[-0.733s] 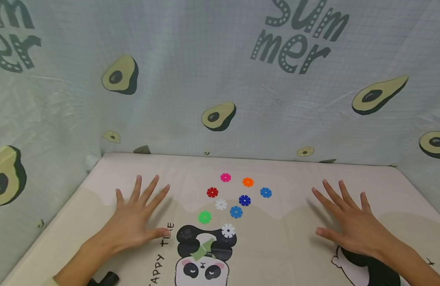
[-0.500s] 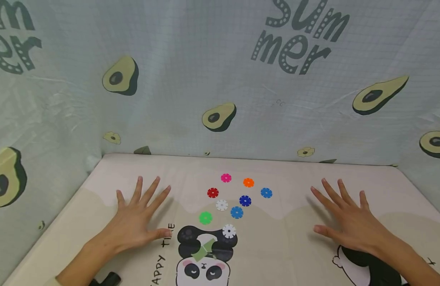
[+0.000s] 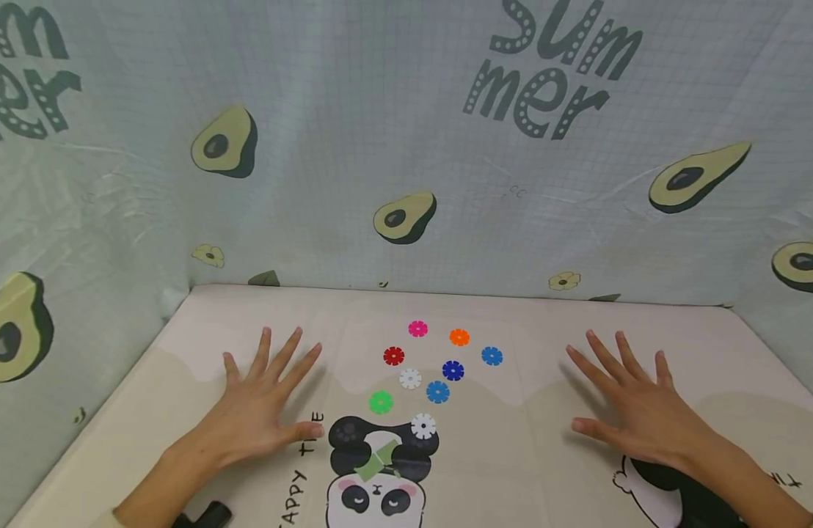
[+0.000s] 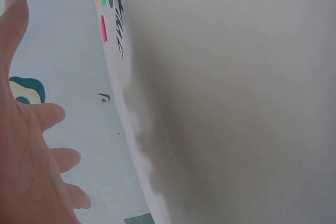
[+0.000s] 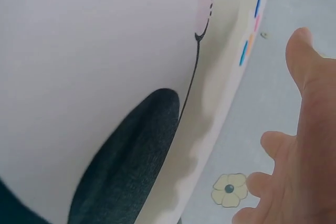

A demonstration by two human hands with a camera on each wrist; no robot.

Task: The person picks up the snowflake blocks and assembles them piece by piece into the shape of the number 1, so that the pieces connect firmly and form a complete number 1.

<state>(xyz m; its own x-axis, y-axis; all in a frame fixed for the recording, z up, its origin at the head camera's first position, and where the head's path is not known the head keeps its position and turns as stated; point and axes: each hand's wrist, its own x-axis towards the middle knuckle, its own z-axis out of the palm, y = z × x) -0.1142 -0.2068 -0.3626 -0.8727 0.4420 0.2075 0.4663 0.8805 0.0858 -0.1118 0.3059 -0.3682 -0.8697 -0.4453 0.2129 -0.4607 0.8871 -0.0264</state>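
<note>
Several small notched plastic discs lie flat between the hands in the head view: pink disc point(image 3: 417, 328), orange disc point(image 3: 459, 337), red disc point(image 3: 394, 356), dark blue disc point(image 3: 453, 370), green disc point(image 3: 381, 402), plus white and lighter blue ones. One white disc point(image 3: 423, 426) lies on the printed panda's foot. My left hand point(image 3: 261, 411) is spread above the table, left of the discs, holding nothing. Across from it, my right hand point(image 3: 637, 407) is spread too, fingers straight, also holding nothing. Both wrist views show a gap between hand and tabletop.
A pale cloth with printed pandas covers the table point(image 3: 512, 469). Behind it hangs a grey-green curtain point(image 3: 314, 147) with avocado prints, which also runs down both sides. A black object point(image 3: 211, 515), partly hidden, shows beside the left forearm.
Both hands have drifted slightly inward, the left toward the right and the right toward the left. The discs stay where they were.
</note>
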